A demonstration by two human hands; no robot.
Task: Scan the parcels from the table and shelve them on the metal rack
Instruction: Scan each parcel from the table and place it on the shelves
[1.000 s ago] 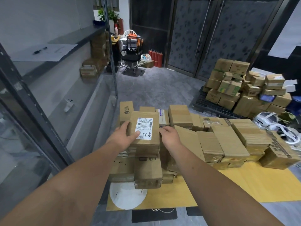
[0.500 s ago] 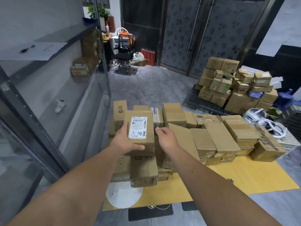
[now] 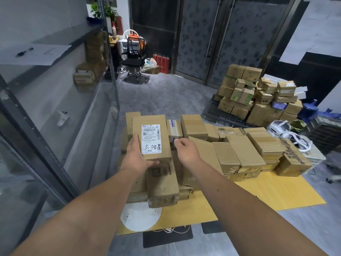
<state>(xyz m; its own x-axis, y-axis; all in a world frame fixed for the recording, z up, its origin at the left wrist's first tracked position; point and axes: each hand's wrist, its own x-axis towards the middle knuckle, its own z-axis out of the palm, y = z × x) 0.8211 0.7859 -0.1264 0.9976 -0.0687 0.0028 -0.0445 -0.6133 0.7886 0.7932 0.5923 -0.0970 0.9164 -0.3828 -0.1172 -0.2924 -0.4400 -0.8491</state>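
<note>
Cardboard fills most of the yellow table, where parcels lie packed side by side and stacked 2 deep from 9 o'clock to 3 o'clock. One labelled parcel is raised above the pile at about 11 o'clock, its white shipping label facing up with black handwriting along the lower edge. The left hand grips this parcel at its near left corner, thumb pressed under the near edge and fingers laid flat up the left side. The right hand hovers just beside the parcel's right edge at 1 o'clock, fingers loosely curled and narrow, holding nothing; whether a fingertip touches the box I cannot tell. The metal rack runs along 9 to 10 o'clock, with a few boxes on a far shelf. At 2 o'clock, well apart from the table, more cartons are heaped on a dark pallet.
</note>
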